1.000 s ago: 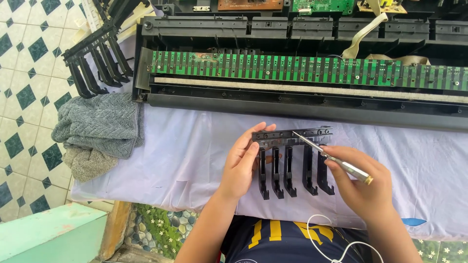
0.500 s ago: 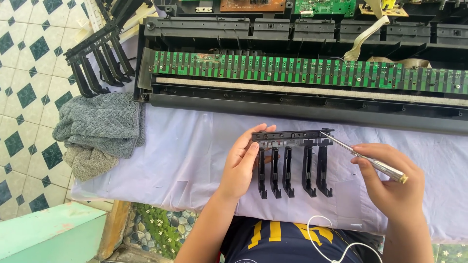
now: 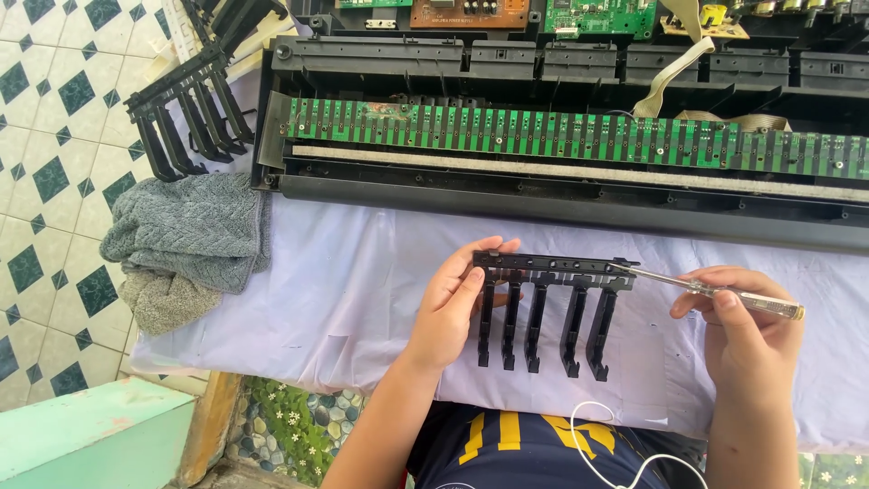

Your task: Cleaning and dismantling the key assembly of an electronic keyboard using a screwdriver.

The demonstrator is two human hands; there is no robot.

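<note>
On the pale cloth [image 3: 362,299] just before the opened keyboard chassis [image 3: 561,195], the left hand [image 3: 453,303] pinches the black key comb [image 3: 548,303] while right-hand fingers [image 3: 715,303] pinch the screwdriver [image 3: 715,292], whose tip might slip and snap a key

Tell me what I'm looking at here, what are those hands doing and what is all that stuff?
The picture comes from a camera worn on a person's head, looking down at their own two hands. The left hand holds a black plastic comb-like piece, a strip of black piano keys. The right hand holds a thin screwdriver, its tip touching the right end of that piece. They work over a pale cloth. Behind it lies an opened keyboard instrument with a long green circuit board showing inside. At the left are a grey towel and another black key strip.
</note>
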